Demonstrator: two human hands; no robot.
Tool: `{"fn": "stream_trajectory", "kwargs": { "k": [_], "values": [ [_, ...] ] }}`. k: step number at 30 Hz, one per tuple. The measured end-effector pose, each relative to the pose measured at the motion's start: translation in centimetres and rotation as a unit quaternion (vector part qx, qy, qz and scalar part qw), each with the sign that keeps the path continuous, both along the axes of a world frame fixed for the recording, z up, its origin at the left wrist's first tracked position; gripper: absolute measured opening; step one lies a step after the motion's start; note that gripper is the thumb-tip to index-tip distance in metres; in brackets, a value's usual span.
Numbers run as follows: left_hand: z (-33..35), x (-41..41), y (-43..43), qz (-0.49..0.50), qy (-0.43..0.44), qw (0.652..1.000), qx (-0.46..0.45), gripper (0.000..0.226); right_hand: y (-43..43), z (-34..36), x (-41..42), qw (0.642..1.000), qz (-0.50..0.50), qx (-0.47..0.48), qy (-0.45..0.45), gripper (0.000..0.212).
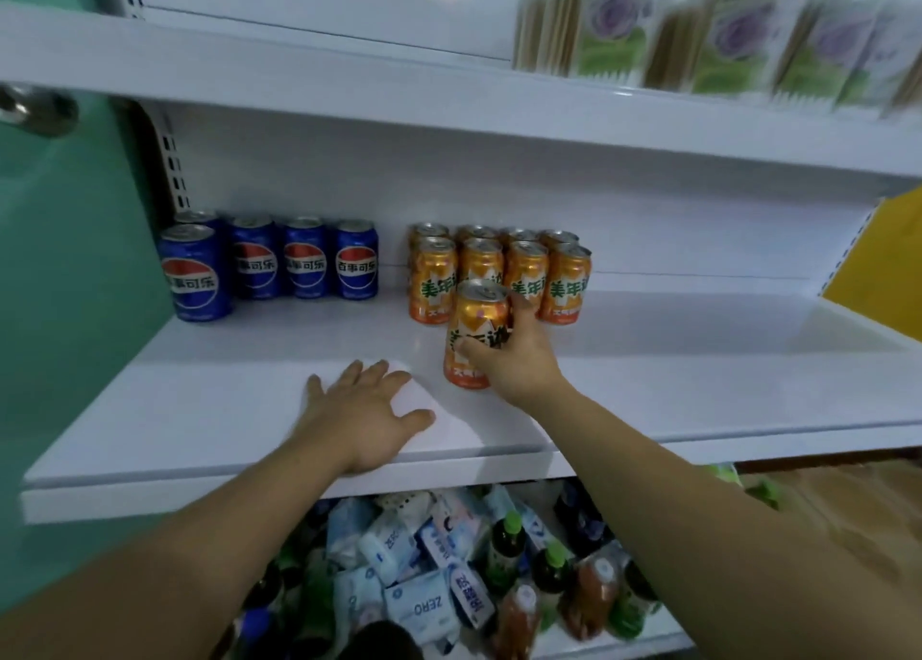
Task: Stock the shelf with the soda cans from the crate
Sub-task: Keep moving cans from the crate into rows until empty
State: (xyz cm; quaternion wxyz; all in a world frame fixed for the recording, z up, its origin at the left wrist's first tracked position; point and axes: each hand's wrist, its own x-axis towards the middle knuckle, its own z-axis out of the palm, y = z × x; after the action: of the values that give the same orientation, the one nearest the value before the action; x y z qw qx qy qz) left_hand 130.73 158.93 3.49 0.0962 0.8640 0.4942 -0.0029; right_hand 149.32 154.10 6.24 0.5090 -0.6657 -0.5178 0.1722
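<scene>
My right hand grips an upright orange soda can that stands on the white shelf, just in front of a block of several orange cans. Several blue cola cans stand in a row at the shelf's back left. My left hand rests flat on the shelf near its front edge, fingers spread, holding nothing. The crate is not in view.
An upper shelf carries blurred green and purple packets at the right. Below the white shelf lie white and blue packs and green-capped bottles. A yellow panel closes the shelf's right end; a teal wall is at the left.
</scene>
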Motion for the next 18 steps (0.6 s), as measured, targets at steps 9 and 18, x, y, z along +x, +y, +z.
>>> {"fn": "stream_trajectory", "kwargs": {
  "k": [9,18],
  "values": [
    [0.0,0.0,-0.1,0.001,-0.001,1.0,0.004,0.074,4.0,-0.3,-0.9,1.0,-0.002,0.008,-0.019,0.072],
    [-0.2,0.0,0.0,-0.002,0.001,1.0,0.007,0.074,7.0,-0.6,-0.9,1.0,-0.009,-0.018,-0.006,0.074]
  ]
}}
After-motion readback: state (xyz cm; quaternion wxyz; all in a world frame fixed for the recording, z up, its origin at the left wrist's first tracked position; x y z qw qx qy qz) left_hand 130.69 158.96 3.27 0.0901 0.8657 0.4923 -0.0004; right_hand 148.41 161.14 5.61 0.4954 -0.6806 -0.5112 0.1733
